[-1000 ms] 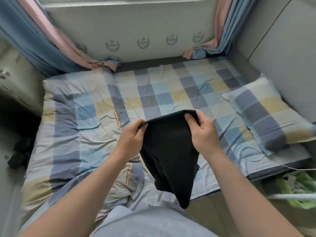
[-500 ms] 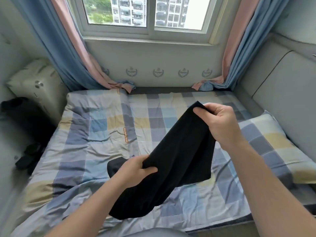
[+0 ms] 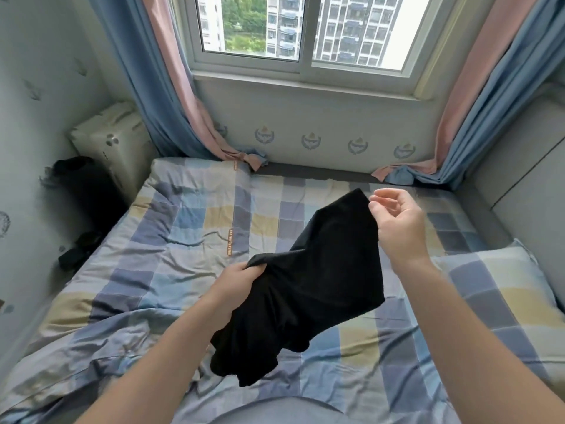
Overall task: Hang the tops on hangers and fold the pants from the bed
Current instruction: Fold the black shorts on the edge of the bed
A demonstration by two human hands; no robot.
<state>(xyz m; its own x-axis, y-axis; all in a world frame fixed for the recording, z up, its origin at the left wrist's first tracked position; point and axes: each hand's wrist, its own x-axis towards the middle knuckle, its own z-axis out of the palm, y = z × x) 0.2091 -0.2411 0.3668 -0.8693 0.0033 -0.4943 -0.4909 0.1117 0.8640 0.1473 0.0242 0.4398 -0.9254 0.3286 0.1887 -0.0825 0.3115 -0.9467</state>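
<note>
While the left hand [image 3: 241,278] gripped the black garment [image 3: 308,286], likely pants, in a bunch above the bed [image 3: 171,249], the right hand [image 3: 397,228] hung loosely curled beside its far corner, pinching nothing. It probably needed to retake that corner and pull the cloth flat. Beyond the grip stood a window [image 3: 305,32], and to its right lay a pillow [image 3: 495,289].

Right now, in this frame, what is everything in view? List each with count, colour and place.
Garment: one, black, held above the bed.
Bed: one, blue, yellow and grey checks, under the window.
Pillow: one, same checks, bed's right side.
Curtains: two, blue and pink, flanking the window.
Window: one, white frame, back wall.
Left hand: one, grips the garment.
Right hand: one, at the garment's top corner; grip unclear.
</note>
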